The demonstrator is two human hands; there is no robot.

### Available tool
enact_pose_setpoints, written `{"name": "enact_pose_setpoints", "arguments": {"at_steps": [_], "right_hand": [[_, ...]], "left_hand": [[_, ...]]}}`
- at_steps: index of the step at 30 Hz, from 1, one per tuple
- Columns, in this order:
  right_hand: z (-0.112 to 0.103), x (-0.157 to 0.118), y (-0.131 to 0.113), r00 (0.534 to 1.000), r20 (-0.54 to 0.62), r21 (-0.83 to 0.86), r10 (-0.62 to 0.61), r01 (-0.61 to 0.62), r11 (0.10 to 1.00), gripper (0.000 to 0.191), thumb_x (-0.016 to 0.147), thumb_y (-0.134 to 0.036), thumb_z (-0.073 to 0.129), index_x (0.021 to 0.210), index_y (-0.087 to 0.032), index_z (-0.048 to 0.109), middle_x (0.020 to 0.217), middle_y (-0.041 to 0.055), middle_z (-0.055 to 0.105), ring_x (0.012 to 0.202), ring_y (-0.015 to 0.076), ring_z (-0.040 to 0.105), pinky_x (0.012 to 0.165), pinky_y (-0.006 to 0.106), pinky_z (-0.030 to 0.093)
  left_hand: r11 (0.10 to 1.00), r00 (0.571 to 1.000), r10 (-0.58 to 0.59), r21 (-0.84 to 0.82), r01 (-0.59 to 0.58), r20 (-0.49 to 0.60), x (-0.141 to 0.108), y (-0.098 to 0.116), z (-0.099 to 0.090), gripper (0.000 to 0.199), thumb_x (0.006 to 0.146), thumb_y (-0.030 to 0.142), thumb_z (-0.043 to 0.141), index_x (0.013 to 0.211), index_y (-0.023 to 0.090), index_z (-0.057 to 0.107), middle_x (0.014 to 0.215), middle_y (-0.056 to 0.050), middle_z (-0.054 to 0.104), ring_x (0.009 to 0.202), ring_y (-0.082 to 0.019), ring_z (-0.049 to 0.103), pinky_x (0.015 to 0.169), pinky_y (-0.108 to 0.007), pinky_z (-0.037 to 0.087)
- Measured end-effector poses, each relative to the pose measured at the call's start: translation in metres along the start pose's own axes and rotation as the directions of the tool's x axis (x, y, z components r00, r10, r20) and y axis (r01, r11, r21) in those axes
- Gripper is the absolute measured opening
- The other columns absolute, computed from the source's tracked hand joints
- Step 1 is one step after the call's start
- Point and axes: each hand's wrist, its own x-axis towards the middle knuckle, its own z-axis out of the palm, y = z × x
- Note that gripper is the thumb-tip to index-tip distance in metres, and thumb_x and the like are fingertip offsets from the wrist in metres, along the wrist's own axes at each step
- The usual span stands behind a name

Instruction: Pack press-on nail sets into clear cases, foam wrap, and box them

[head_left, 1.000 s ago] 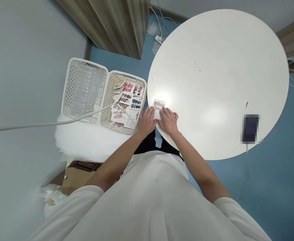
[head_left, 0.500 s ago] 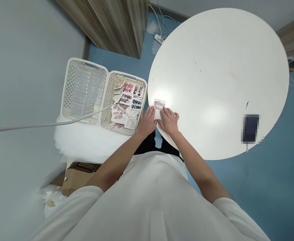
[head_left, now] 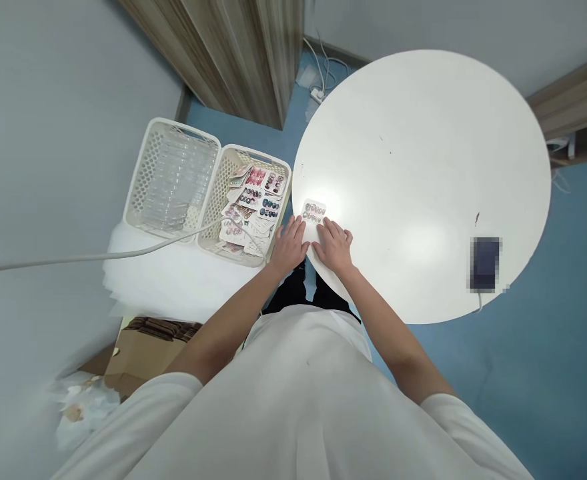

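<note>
- Working beside two white baskets (head_left: pixel 173 180), one full of cards, nothing blocks us.
- Our left hand (head_left: pixel 289 244) and right hand (head_left: pixel 332 245) press flat, fingers spread, on a small card (head_left: pixel 314 212) of patterned nails at the tabletop (head_left: pixel 423 167) edge.

a small white card (head_left: pixel 314 213) of press-on nails lies flat on the round white table (head_left: pixel 423 167), close to the table's near left edge. it is a rounded rectangle, turned a little askew, with 2 short rows of small pinkish, dark-patterned nails across its far half; the exact count is too small to tell. its near end is covered by fingers, the left hand (head_left: pixel 288 244) flat at its left side and the right hand (head_left: pixel 333 245) resting on its near right part. the far end lies bare under a bright glare.
</note>
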Motion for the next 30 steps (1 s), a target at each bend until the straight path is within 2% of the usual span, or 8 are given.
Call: {"name": "enact_pose_setpoints", "arguments": {"at_steps": [7,12,16,20,23,26,30], "right_hand": [[-0.017,-0.024,0.016,0.995,-0.018,0.054,-0.096,0.096,0.994,0.045,0.087,-0.032,0.038,0.129,-0.018,0.041,0.135,0.0135,0.045,0.12,0.0238,0.042,0.097,0.044,0.022],[-0.022,-0.036,0.021,0.975,-0.055,0.114,-0.216,0.221,0.969,0.039,0.087,-0.027,0.038,0.125,-0.019,0.045,0.127,0.0118,0.054,0.116,0.0213,0.047,0.099,0.043,0.021],[-0.026,-0.041,0.016,0.952,-0.071,0.156,-0.297,0.304,0.94,0.034,0.088,-0.024,0.036,0.118,-0.02,0.051,0.115,0.0095,0.062,0.105,0.0195,0.055,0.101,0.044,0.019],[-0.031,-0.045,0.003,0.94,-0.063,0.199,-0.336,0.342,0.918,0.03,0.088,-0.024,0.036,0.11,-0.02,0.055,0.1,0.0069,0.068,0.092,0.018,0.061,0.1,0.044,0.022],[-0.03,-0.042,-0.012,0.941,-0.057,0.237,-0.332,0.336,0.912,0.03,0.088,-0.025,0.035,0.107,-0.02,0.057,0.096,0.0064,0.069,0.085,0.0178,0.063,0.099,0.045,0.024],[-0.024,-0.032,-0.035,0.935,-0.06,0.247,-0.349,0.353,0.902,0.031,0.087,-0.027,0.035,0.107,-0.02,0.057,0.095,0.0062,0.069,0.081,0.0179,0.064,0.097,0.046,0.028],[-0.019,-0.015,-0.071,0.91,-0.06,0.219,-0.41,0.413,0.884,0.032,0.087,-0.03,0.034,0.106,-0.02,0.059,0.093,0.0065,0.069,0.081,0.0192,0.064,0.095,0.045,0.03]], "left_hand": [[0.995,0.996,-0.001,-0.097,-0.008,-0.093,-0.026,0.014,-0.009,0.044,0.088,0.03,0.037,0.128,0.013,0.042,0.137,-0.014,0.042,0.132,-0.024,0.03,0.102,-0.042,0.033],[0.984,0.963,-0.146,-0.136,0.117,-0.227,-0.054,0.023,-0.017,0.041,0.086,0.03,0.041,0.125,0.017,0.045,0.134,-0.012,0.045,0.129,-0.024,0.036,0.101,-0.041,0.037],[0.969,0.929,-0.234,-0.148,0.198,-0.287,-0.08,0.019,-0.024,0.041,0.086,0.031,0.043,0.124,0.016,0.046,0.13,-0.012,0.048,0.125,-0.024,0.041,0.1,-0.041,0.039],[0.95,0.889,-0.307,-0.159,0.268,-0.341,-0.103,0.007,-0.032,0.039,0.085,0.032,0.043,0.12,0.016,0.049,0.124,-0.012,0.054,0.118,-0.024,0.047,0.097,-0.041,0.042],[0.943,0.863,-0.33,-0.167,0.287,-0.383,-0.118,-0.006,-0.041,0.036,0.085,0.031,0.044,0.117,0.016,0.052,0.121,-0.011,0.056,0.115,-0.024,0.05,0.095,-0.041,0.042],[0.935,0.839,-0.354,-0.181,0.305,-0.413,-0.134,-0.023,-0.052,0.034,0.084,0.031,0.045,0.114,0.018,0.053,0.119,-0.01,0.058,0.113,-0.024,0.051,0.094,-0.041,0.043],[0.9,0.781,-0.436,-0.219,0.377,-0.447,-0.159,-0.05,-0.064,0.032,0.083,0.03,0.046,0.113,0.019,0.054,0.117,-0.009,0.059,0.11,-0.024,0.053,0.091,-0.041,0.044]]}}
